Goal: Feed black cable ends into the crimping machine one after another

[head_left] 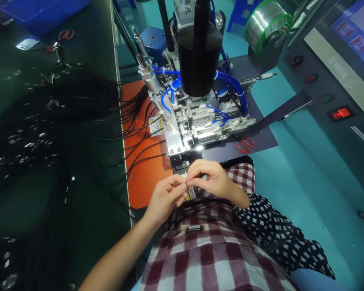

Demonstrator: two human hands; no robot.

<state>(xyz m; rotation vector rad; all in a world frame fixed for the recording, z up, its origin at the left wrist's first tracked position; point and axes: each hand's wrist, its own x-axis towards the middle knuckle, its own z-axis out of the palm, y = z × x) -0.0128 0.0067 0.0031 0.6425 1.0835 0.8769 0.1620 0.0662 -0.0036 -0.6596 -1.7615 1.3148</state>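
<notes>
I'm working fingertip to fingertip, left hand (166, 196) and right hand (210, 178) pinched together, any piece between them too small to tell, the machine (202, 119) standing just beyond, the next move seemingly calling for steadiness.

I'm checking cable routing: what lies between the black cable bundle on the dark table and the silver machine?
In the head view, an orange plate lies there, with black cables crossing it and a yellow-and-white label beside the machine.

Left fingers (179, 188) and right fingers (197, 169) meet beside the metal machine (202, 119).
</notes>
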